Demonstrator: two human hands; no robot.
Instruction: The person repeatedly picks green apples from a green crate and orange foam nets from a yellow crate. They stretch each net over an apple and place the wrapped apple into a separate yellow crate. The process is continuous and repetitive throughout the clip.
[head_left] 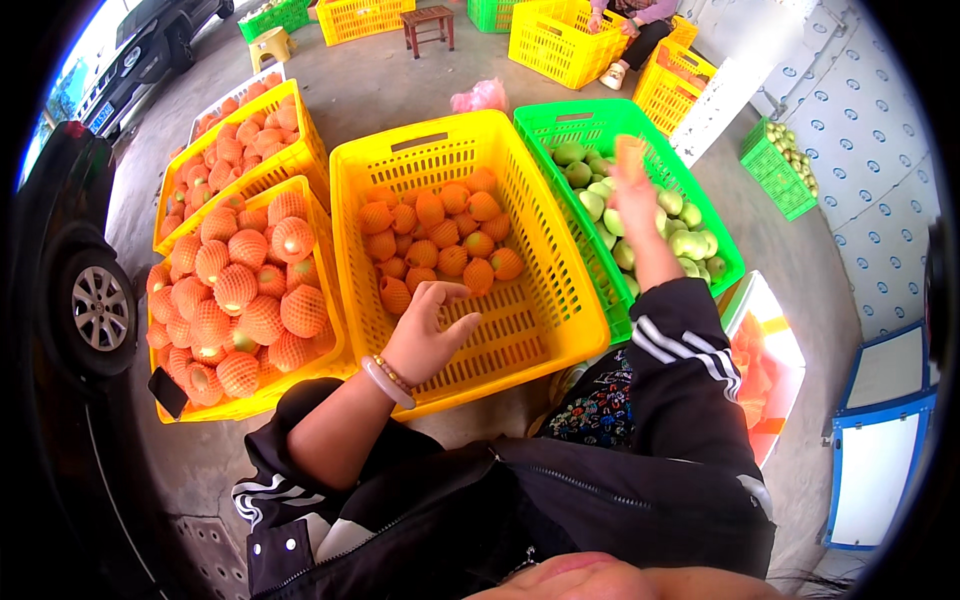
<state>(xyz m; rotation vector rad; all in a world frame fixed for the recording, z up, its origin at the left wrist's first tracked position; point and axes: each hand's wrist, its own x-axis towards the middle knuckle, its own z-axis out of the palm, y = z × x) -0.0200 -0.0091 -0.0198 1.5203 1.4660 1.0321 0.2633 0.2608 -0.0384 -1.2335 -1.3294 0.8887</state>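
Observation:
My left hand (425, 335) hovers over the near part of the middle yellow crate (540, 330), thumb and curved fingers apart and holding nothing. Orange fruits in foam-net sleeves (430, 232) lie in that crate's far portion. My right hand (637, 200) reaches over the green crate (550, 120) of pale green fruits (685, 243), its fingers holding what looks like an orange foam-net sleeve (628, 152), slightly blurred. The hand and sleeve hide some of the fruit beneath.
Left, yellow crates (240, 305) heaped with sleeved fruit, a phone (168, 392), cars (100, 300). Right, a white box (775, 330), blue-framed panels (880, 440), green crate (775, 175), white post (710, 110). Behind, a seated person (640, 20) among crates, stools (425, 25) and pink plastic bag (478, 98).

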